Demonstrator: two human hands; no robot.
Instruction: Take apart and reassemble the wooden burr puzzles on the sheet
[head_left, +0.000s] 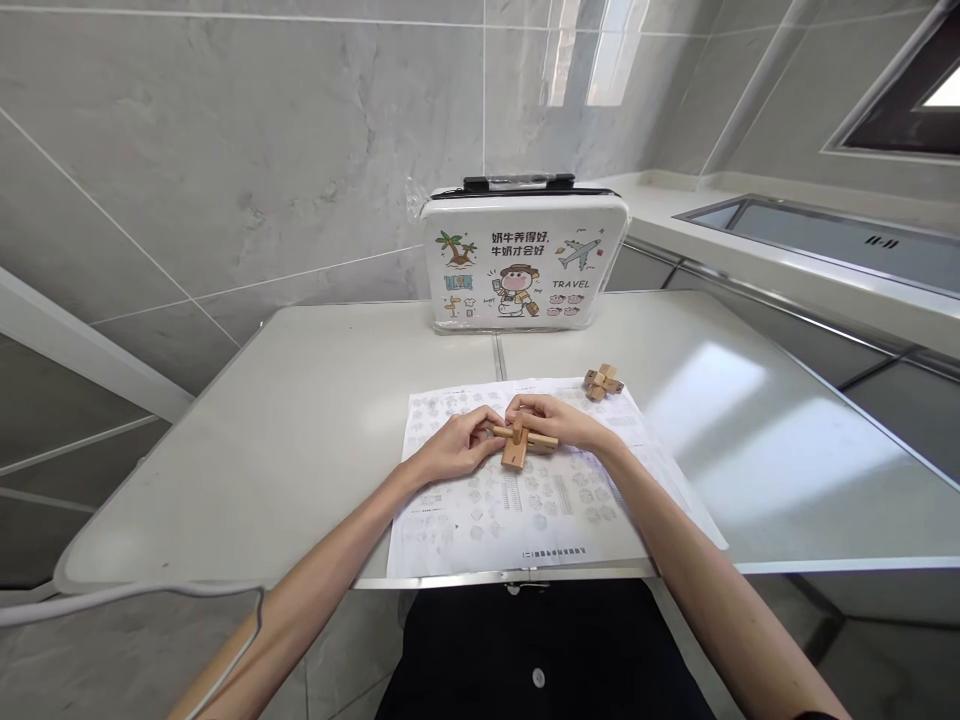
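Several interlocking wooden puzzle pieces (pixel 514 455) are joined in a cross-like shape between my hands, just above the printed sheet. My left hand (pixel 459 443) pinches a thin round peg that sticks out on the left side. From the right, my right hand (pixel 555 418) has its fingers closed on the back of the puzzle. One flat bar points toward me, and another reaches out to the right under my right hand. The fingertips partly hide the joint. The instruction sheet (pixel 450 545) lies flat beneath both hands, covered in small diagrams.
A second wooden puzzle (pixel 603 381), assembled, rests at the sheet's far right corner. Behind stands a white cartoon-printed case (pixel 525 260) with a black handle. The folding table (pixel 300 420) has a centre seam. A white cable (pixel 135 592) crosses the lower left. To the right is a sink counter (pixel 795 260).
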